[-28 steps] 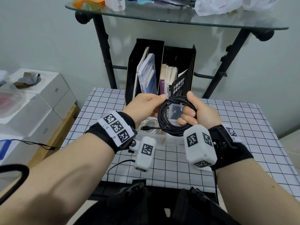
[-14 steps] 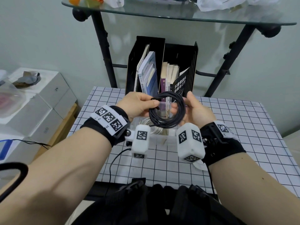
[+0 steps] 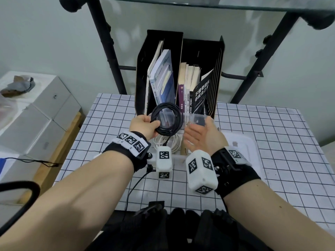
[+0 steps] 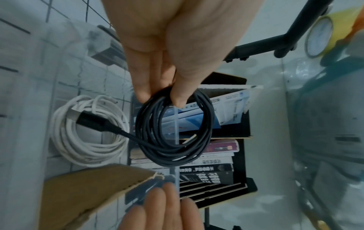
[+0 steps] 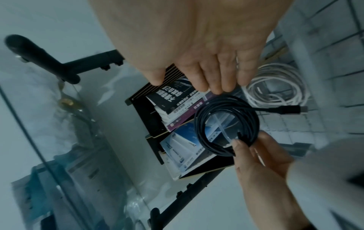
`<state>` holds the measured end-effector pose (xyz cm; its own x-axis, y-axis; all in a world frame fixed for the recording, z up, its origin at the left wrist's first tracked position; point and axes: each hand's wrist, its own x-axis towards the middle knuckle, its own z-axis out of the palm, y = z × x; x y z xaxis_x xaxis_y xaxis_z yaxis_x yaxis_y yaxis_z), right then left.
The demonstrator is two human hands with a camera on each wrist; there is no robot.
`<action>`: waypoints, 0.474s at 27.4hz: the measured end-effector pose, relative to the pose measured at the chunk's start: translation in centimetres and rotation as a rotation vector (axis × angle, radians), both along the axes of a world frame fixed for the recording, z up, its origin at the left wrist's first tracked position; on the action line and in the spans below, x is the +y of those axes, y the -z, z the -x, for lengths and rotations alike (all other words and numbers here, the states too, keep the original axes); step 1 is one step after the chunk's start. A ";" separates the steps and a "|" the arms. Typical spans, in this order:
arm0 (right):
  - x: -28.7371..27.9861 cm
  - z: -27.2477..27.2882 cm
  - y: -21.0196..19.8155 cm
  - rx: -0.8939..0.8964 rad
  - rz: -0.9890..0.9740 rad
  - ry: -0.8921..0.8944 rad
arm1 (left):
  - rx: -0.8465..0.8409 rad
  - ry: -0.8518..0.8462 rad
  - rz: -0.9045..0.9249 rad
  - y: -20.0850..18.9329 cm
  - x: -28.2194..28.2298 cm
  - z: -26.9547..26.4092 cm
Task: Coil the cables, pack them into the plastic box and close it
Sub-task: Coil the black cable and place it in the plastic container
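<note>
A black cable wound into a coil (image 3: 167, 120) hangs upright over the clear plastic box (image 3: 199, 116), its plug end dangling below. My left hand (image 3: 153, 125) alone pinches the coil's near left side between thumb and fingers (image 4: 177, 93). My right hand (image 3: 196, 132) is open, palm turned toward the coil, a little to its right and not touching it. A white coiled cable (image 3: 175, 142) lies inside the box under the black coil (image 4: 173, 129). In the right wrist view the straight fingers (image 5: 216, 77) hover just above the black coil (image 5: 226, 123).
A black file holder with books (image 3: 181, 78) stands right behind the box. The box's white lid (image 3: 244, 147) lies on the checked tablecloth to the right. A brown cardboard piece (image 4: 88, 191) stands in the box beside the white cable (image 4: 86, 132). A black metal shelf frame rises behind.
My right hand has let go of the black coil and opened. The left hand now holds the coil alone, moved forward over the box.
</note>
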<state>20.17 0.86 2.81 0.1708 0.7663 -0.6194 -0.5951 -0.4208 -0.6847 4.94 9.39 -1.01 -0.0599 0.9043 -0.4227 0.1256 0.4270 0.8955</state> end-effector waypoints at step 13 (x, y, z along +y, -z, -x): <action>1.4 -0.4 1.5 0.031 0.049 0.092 | 0.751 0.327 -0.249 0.5 0.3 -1.0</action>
<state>20.62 2.25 1.28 0.2196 0.7168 -0.6618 -0.6530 -0.3960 -0.6456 5.99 9.74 -1.54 0.0352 0.9862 -0.1617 0.8059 0.0677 0.5881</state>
